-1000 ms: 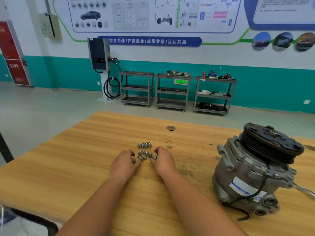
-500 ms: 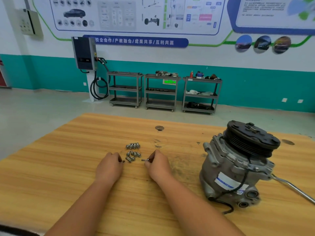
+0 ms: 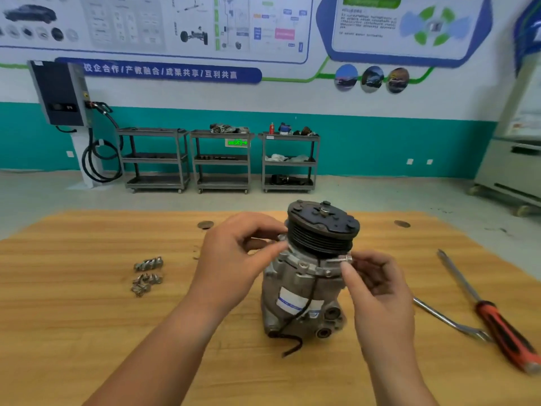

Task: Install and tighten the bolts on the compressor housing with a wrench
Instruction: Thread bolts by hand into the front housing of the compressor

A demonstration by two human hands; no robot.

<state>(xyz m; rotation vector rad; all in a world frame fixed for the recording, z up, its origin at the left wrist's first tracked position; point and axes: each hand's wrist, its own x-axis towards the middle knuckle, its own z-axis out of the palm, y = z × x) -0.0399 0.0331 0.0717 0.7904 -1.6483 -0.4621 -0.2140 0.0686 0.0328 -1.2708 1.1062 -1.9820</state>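
A grey metal compressor (image 3: 301, 291) with a black ribbed pulley on top stands in the middle of the wooden table (image 3: 73, 323). My right hand (image 3: 377, 285) pinches a small silver bolt (image 3: 344, 260) against the housing flange on the right side, just under the pulley. My left hand (image 3: 237, 253) is at the flange's left side, thumb and fingers pinched together; whether a bolt is between them I cannot make out. Several loose bolts (image 3: 146, 275) lie in a small pile to the left. A metal wrench (image 3: 450, 319) lies on the table to the right.
A screwdriver with a red and black handle (image 3: 503, 326) lies beside the wrench near the table's right edge. A black cable trails from the compressor's front. Three grey shelf carts (image 3: 221, 159) and a wall charger stand across the floor behind.
Both hands left the bolt pile and moved right and up to the compressor's flange, the right one carrying a bolt. My view has swung right, so the compressor is now centred.
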